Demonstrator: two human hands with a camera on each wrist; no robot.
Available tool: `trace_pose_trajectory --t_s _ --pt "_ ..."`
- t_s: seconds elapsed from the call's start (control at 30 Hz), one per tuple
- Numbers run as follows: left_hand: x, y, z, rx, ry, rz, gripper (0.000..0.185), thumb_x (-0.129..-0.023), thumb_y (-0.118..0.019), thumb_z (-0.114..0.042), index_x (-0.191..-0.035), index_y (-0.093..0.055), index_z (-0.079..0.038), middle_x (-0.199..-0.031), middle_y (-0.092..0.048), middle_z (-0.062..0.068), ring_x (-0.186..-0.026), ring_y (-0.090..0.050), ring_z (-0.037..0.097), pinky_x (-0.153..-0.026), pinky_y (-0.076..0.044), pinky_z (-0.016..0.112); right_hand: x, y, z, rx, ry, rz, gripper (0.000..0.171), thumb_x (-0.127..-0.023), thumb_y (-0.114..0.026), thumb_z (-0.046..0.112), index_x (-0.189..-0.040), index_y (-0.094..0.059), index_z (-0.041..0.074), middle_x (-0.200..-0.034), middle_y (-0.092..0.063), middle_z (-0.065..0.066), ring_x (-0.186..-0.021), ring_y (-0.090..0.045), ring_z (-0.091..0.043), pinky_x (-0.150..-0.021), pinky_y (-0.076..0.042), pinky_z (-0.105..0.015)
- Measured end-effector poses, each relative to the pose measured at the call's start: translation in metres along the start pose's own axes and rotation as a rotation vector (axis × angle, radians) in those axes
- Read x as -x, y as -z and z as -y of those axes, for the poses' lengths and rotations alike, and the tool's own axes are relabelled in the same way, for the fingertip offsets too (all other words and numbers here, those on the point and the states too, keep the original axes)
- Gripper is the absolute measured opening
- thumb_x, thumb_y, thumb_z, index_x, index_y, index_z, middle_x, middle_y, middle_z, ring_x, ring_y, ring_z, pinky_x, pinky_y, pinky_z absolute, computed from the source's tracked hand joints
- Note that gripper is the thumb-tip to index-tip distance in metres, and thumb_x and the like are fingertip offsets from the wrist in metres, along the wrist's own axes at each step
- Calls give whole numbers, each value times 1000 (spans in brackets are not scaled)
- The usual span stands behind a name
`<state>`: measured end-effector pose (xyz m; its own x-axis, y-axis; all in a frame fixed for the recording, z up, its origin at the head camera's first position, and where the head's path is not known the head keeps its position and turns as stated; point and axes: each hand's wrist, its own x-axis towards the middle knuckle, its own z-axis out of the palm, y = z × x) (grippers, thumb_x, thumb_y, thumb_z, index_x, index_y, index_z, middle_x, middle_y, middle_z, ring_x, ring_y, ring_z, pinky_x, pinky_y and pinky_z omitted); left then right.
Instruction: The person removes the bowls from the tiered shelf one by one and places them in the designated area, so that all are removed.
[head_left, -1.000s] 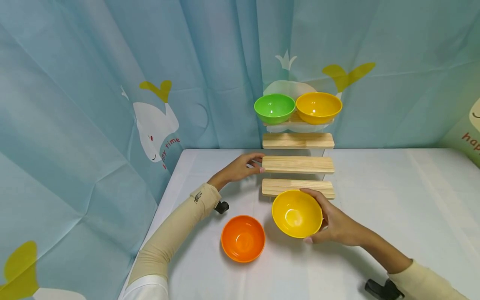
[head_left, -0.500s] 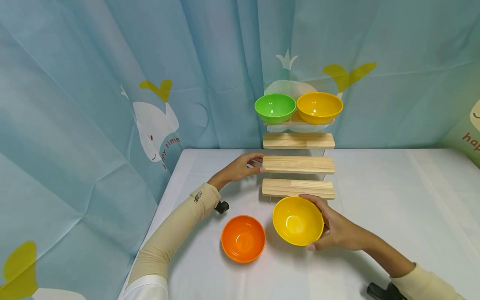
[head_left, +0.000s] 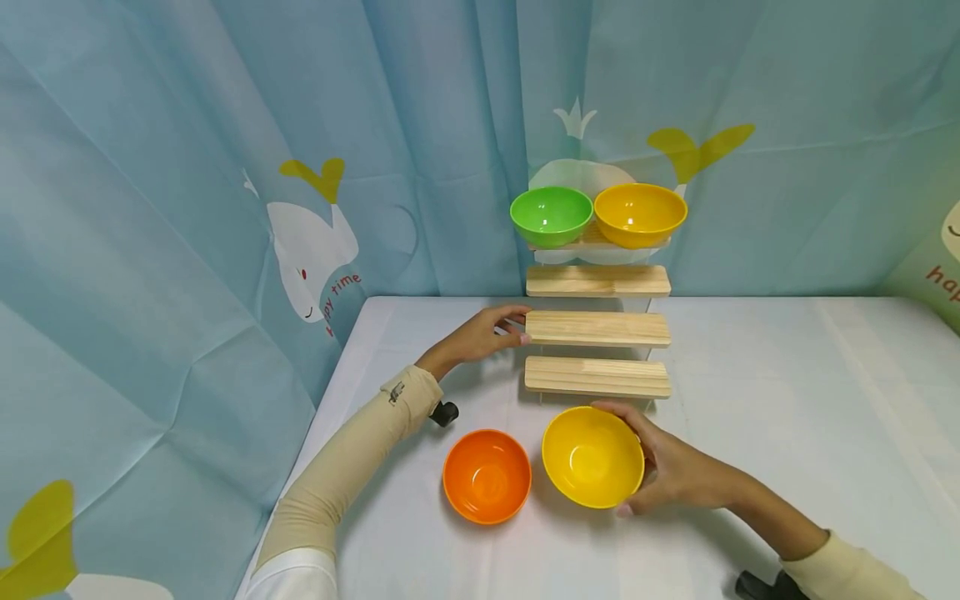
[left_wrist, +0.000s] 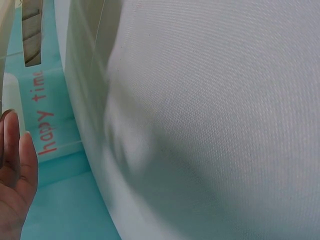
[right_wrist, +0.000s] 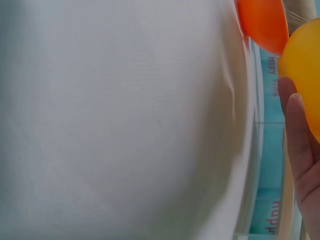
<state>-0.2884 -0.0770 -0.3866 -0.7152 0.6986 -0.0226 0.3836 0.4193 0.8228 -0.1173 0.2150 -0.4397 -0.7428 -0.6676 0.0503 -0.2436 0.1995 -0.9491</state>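
Note:
My right hand (head_left: 671, 471) grips a yellow bowl (head_left: 592, 457) by its right side, fingers at the far rim and thumb at the near one. The bowl is held tilted toward me, in front of the lowest step. In the right wrist view the outside of this yellow bowl (right_wrist: 306, 65) shows against the fingers. An orange bowl (head_left: 487, 477) sits on the table just left of it. My left hand (head_left: 483, 333) holds the left side of a stepped wooden stand (head_left: 597, 329), thumb and fingertips at the end of a middle step.
On the stand's top step stand a green bowl (head_left: 551, 217) and another yellow bowl (head_left: 640, 215), side by side. A white cloth covers the table (head_left: 787, 417). Behind and to the left hangs a blue curtain (head_left: 420, 150) with whale prints.
My right hand has brought the yellow bowl back toward me, away from the lowest step, which now shows in full. The left hand stays at the stand.

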Motion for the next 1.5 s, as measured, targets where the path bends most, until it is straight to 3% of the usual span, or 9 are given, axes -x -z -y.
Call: trace_pose_trajectory --t_s 0.07,0.37,0.5,0.87,1.27,1.5 --pt "-1 0 1 -2 -1 2 56 -95 -60 -17 -143 -38 -1 -134 -49 19 -114 -54 28 -85 -48 28 0 -1 0 -6 -4 10 107 -68 -84 9 -150 -16 16 -138 -38 -13 -110 -52 -27 -76 -53 -36" --pt "-17 -6 36 18 9 -30 56 -93 -63 -27 -143 -41 -13 -134 -51 10 -112 -54 21 -86 -48 30 1 -5 -2 -28 -31 43 106 -68 -83 9 -149 -15 17 -139 -38 -11 -111 -52 -30 -78 -53 -37" --pt "-17 -6 37 19 7 -40 56 -92 -64 -29 -142 -43 -15 -132 -52 7 -109 -55 17 -84 -49 29 1 -7 -4 -6 -11 54 106 -69 -83 10 -150 -15 15 -141 -36 -13 -110 -53 -31 -75 -53 -36" --pt "-16 -6 36 15 2 -38 57 -92 -63 -31 -143 -42 -14 -131 -52 6 -110 -55 16 -85 -50 28 -1 -14 -11 7 -102 58 106 -68 -86 16 -149 -17 19 -143 -34 -6 -114 -50 -31 -83 -52 -34" --pt "-17 -6 36 2 8 -32 56 -92 -63 -29 -142 -43 -16 -132 -53 7 -110 -55 18 -83 -49 28 -5 -17 -12 -3 -103 70 106 -69 -85 16 -149 -16 21 -142 -34 -7 -114 -49 -32 -85 -52 -33" --pt "-18 -6 36 3 18 -26 57 -93 -63 -26 -143 -40 -14 -135 -51 10 -114 -54 22 -85 -48 31 -3 -17 -13 62 -112 62 107 -68 -86 20 -149 -16 21 -141 -35 -7 -113 -49 -32 -81 -52 -32"
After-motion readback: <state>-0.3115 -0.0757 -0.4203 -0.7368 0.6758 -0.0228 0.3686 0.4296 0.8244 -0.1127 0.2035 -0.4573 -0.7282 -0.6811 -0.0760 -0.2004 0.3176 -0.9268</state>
